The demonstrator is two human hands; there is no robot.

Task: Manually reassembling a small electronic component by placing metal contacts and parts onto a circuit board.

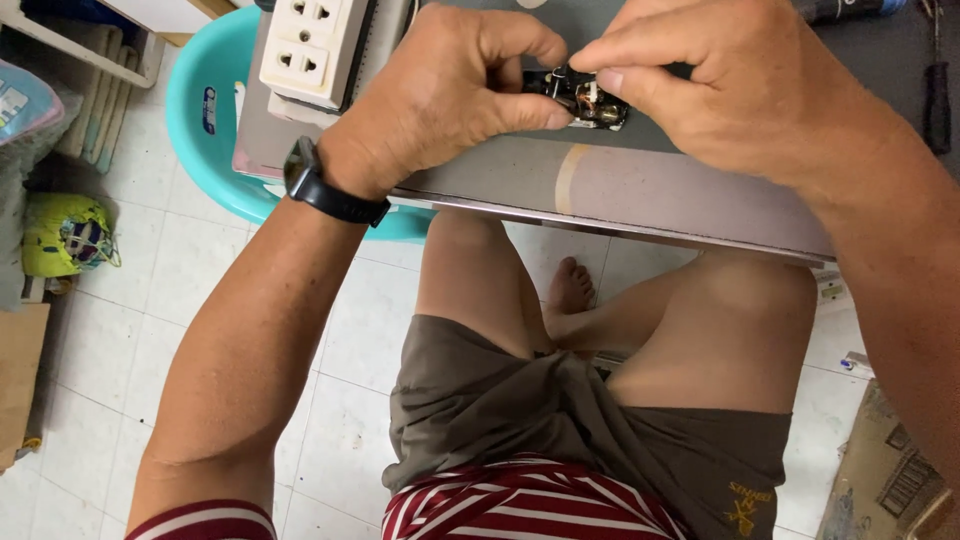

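Note:
Both my hands meet over the front edge of a grey table (620, 190). My left hand (440, 95), with a black watch on its wrist, pinches one end of a small black and metal part (585, 98) between thumb and fingers. My right hand (740, 85) grips the other end of the same part from above with its fingertips. The part is held just above the tabletop, partly hidden by my fingers.
A cream power strip with sockets (310, 45) lies on the table to the left. A turquoise basin (200, 130) stands on the tiled floor under the table's left side. A screwdriver (937, 95) lies at the far right. Cardboard (885, 470) sits at lower right.

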